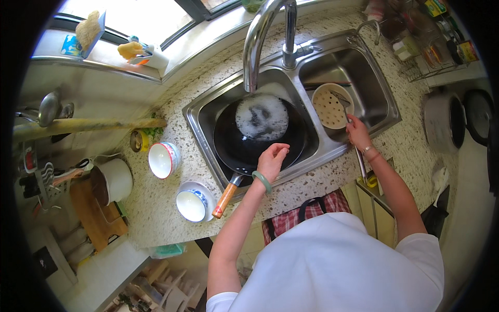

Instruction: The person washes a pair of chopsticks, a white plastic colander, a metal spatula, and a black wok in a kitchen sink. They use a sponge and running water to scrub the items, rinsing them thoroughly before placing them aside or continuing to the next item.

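looking down at the speckled stone counter (156,203), a double steel sink (395,112) is set into it, and a tall curved tap (257,36) arches over the left basin. filling that left basin sits a big black wok (244,145), foamy water pooled in its middle, its wooden handle (224,200) poking out over the counter edge. over in the right basin, a pale perforated strainer bowl (328,106). two white bowls (191,204) rest on the counter left of the sink. the left hand (271,161) hovers over the wok's near rim, fingers loosely curled, gripping nothing. the right hand (358,132) sits at the sink's front edge, closed around a metal ladle (344,101) by the strainer.
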Demonstrator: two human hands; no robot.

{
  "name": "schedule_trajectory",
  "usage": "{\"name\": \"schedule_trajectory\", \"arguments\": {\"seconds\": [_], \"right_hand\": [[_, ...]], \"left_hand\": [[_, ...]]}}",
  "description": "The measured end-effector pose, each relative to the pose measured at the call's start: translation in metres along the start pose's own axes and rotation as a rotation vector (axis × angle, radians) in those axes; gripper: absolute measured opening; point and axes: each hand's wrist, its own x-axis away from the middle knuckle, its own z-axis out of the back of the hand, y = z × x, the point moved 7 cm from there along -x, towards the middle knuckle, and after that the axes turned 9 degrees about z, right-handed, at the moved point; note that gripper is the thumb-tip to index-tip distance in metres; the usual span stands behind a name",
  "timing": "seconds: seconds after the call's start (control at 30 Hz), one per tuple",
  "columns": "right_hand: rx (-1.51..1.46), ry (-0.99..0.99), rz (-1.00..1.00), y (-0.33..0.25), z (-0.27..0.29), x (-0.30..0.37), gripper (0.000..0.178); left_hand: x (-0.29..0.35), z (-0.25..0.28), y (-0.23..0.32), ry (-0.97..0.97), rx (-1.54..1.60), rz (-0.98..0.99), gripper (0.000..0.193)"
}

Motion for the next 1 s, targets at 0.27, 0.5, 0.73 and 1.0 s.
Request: {"name": "schedule_trajectory", "arguments": {"seconds": [0.27,0.5,0.73,1.0], "right_hand": [[0.263,-0.024,-0.017,0.049,-0.034,-0.062,0.039],[0.678,0.125,0.567,-0.072,-0.019,-0.052,0.028],[0.177,-0.298,0.555,-0.147,-0.16,-0.06,0.016],[0.475,-0.383,0.5,-0.096,-0.229,-0.083,0.022]], "left_hand": [[0.021,0.066,0.009,0.383,-0.329,-0.155,0.017],[0.053,0.124,-0.018,0.582,-0.775,-0.058,0.013],[0.082,0.139,-0.039,0.365,-0.889,0.275,0.045],[0.097,0.136,-0.092,-0.159,-0.137,0.782,0.037]]}}
